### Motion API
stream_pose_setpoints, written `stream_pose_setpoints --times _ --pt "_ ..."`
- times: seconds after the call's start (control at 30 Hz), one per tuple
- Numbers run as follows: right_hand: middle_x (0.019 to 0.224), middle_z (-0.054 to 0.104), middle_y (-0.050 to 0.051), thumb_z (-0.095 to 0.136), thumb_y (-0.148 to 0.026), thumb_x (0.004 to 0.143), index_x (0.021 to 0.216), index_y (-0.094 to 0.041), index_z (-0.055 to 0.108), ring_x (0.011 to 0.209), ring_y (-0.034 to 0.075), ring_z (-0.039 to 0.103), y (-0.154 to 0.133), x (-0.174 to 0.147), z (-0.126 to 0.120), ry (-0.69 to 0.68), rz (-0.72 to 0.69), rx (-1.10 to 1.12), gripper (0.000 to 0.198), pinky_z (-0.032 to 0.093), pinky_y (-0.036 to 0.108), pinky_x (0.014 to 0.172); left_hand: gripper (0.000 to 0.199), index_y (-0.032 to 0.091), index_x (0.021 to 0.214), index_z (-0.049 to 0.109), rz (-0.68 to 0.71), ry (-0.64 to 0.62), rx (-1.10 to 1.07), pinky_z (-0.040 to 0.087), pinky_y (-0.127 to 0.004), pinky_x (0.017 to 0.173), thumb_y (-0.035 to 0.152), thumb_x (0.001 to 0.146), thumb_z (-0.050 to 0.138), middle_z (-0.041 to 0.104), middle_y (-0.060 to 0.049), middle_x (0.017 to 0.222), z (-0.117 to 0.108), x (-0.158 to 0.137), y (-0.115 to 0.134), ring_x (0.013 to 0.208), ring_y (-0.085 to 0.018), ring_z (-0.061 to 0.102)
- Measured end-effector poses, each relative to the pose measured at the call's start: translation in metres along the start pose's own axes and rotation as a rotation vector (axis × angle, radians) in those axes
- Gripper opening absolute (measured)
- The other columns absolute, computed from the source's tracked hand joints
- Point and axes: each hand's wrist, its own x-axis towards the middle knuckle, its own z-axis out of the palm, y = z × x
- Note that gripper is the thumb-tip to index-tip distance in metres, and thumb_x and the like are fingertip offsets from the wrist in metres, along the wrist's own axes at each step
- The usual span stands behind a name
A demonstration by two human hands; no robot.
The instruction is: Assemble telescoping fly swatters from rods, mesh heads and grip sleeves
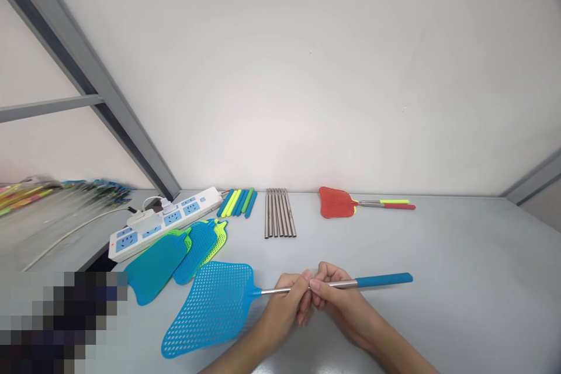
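A blue fly swatter [214,304] with a perforated head, a metal rod and a blue grip [384,279] lies across my two hands, low over the table. My left hand [288,298] pinches the thin rod between thumb and fingers, nearer the swatter head. Close against it, my right hand [331,289] closes on the thicker metal section beside the grip. The thumbs almost meet at the middle of the rod. Beyond the hands lies a row of several metal rods [279,213]. Loose swatter heads in blue and yellow-green, with a blue one [160,266] on top, lie at the left.
A white power strip [166,222] with plugs and a cable stands at the left. Several coloured grips [236,203] lie behind it. Finished-looking swatters with a red head [336,203] rest near the back wall. Bagged items [74,198] sit at far left, past a grey metal post [109,93].
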Motion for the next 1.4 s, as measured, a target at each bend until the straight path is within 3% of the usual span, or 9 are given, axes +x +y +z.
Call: stream_pose_setpoints --times 0.23,0.53,0.8,1.13,1.4 --pt "0.049 0.049 -0.003 0.062 -0.024 0.068 0.059 -0.016 0.047 0.049 0.01 0.045 0.0022 0.0012 -0.0007 0.022 0.001 0.02 0.019 0.033 0.024 0.053 0.049 0.016 0.04 0.039 -0.042 0.018 -0.061 0.027 -0.021 0.038 0.049 0.075 0.04 0.034 0.005 0.031 -0.0009 0.004 -0.0084 0.031 -0.006 0.033" --pt "0.053 0.051 -0.002 0.06 -0.023 0.07 0.061 -0.017 0.045 0.053 0.012 0.049 0.0017 0.0 -0.0009 0.001 0.019 0.051 0.019 0.036 0.027 0.057 0.048 0.014 0.044 0.044 0.003 0.025 -0.055 0.027 -0.021 0.038 0.05 0.075 0.04 0.034 0.005 0.031 -0.0012 0.0035 -0.0077 0.03 -0.006 0.032" --pt "0.057 0.054 0.001 0.056 -0.027 0.074 0.063 -0.016 0.046 0.053 0.011 0.047 -0.0001 -0.0008 -0.0011 -0.022 -0.008 0.084 0.018 0.034 0.026 0.058 0.045 0.016 0.041 0.037 0.023 0.021 -0.074 0.027 -0.021 0.039 0.042 0.078 0.041 0.033 0.005 0.033 -0.0046 0.0056 -0.0102 0.032 -0.006 0.032" --pt "0.057 0.056 0.001 0.056 -0.022 0.074 0.062 -0.016 0.045 0.052 0.009 0.045 -0.0051 0.0002 -0.0049 -0.033 0.001 0.05 0.017 0.032 0.024 0.057 0.047 0.016 0.04 0.039 0.049 0.022 -0.013 0.032 -0.023 0.048 0.042 0.08 0.035 0.037 0.003 0.036 -0.0039 0.001 -0.0055 0.039 -0.009 0.039" --pt "0.057 0.055 0.0 0.06 -0.022 0.071 0.073 -0.016 0.048 0.055 0.011 0.049 -0.0017 0.0015 -0.003 -0.076 -0.021 -0.075 0.013 0.032 0.024 0.055 0.055 0.017 0.032 0.037 0.025 0.026 0.014 0.029 -0.023 0.043 0.046 0.079 0.033 0.032 0.003 0.029 -0.0055 0.0043 -0.0073 0.036 -0.009 0.038"
